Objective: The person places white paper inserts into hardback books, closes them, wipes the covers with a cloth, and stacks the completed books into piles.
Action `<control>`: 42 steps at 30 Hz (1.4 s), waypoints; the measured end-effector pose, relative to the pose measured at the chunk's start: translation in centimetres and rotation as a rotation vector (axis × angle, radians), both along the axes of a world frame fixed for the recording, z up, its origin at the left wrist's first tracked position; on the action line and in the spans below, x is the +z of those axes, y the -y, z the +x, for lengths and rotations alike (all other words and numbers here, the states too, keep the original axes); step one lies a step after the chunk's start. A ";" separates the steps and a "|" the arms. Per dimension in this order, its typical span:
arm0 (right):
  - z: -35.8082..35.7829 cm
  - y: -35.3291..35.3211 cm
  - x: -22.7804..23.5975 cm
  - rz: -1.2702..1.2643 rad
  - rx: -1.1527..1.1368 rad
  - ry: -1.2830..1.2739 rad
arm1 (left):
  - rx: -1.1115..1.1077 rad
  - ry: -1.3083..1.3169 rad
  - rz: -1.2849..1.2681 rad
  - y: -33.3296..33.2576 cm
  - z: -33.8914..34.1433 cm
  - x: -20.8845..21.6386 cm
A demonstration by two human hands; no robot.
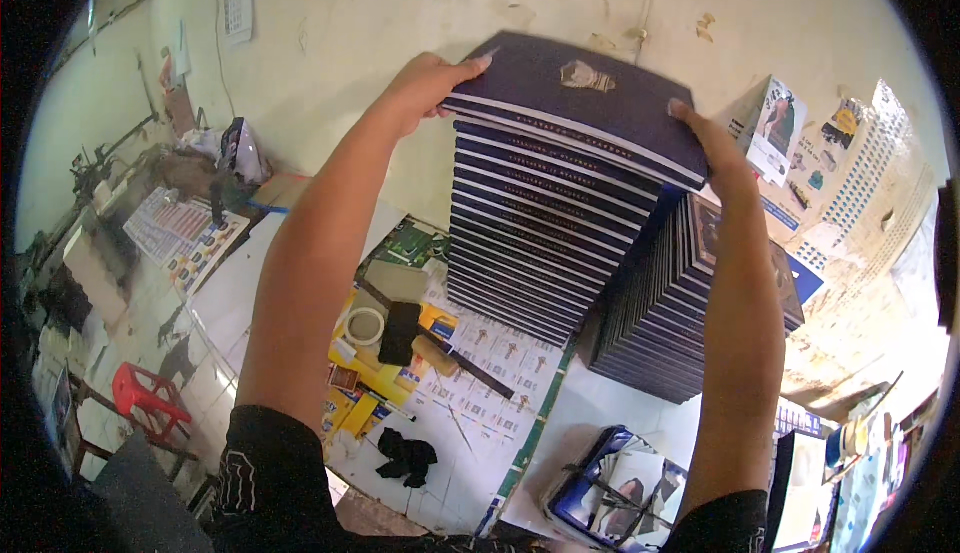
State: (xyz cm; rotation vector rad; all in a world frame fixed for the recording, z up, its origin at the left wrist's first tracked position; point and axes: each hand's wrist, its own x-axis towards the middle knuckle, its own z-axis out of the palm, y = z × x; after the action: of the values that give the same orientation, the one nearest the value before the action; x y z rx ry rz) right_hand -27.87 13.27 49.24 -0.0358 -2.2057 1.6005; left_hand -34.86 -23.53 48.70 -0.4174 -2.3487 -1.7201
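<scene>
A tall stack of dark navy hardcover books (535,218) stands against the wall, spines facing me. At its top, my left hand (430,88) grips the left end of a dark hardcover book (530,65), thumb on the cover and fingers curled below. The opposite end is held by my right hand (712,143), its thumb on the cover edge and its other fingers mostly hidden. A pale emblem marks this cover. Just beneath lies another book, close against it; I cannot tell whether it is held too. The held book juts a little past the stack's right side.
A second, lower book stack (660,303) stands to the right. Nearer are a roll of tape (364,326), a black block (401,333), a black cloth (405,456) and a strapped bundle (615,493) with a photo on top. A red stool (150,400) is at far left.
</scene>
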 end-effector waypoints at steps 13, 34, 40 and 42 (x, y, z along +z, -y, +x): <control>19.5 -18.5 1.7 0.538 -0.163 -0.672 | -0.050 -1.117 -0.225 -14.9 13.2 -2.4; 21.7 -23.0 -10.8 1.331 -0.213 -0.361 | -0.030 -1.025 -0.655 -36.5 1.1 -12.4; 18.5 -24.2 -11.2 1.341 -0.219 -0.277 | 0.007 -0.613 -0.131 -36.4 0.4 -14.7; 18.5 -24.5 -11.2 1.345 -0.213 -0.277 | -0.037 -0.508 0.278 -36.0 4.3 -15.9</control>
State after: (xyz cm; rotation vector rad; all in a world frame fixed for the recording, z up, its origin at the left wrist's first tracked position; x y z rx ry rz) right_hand -9.38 37.74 38.08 0.2985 -2.4569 -0.1785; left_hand -30.56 12.51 32.82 -0.7464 -1.7326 -1.6774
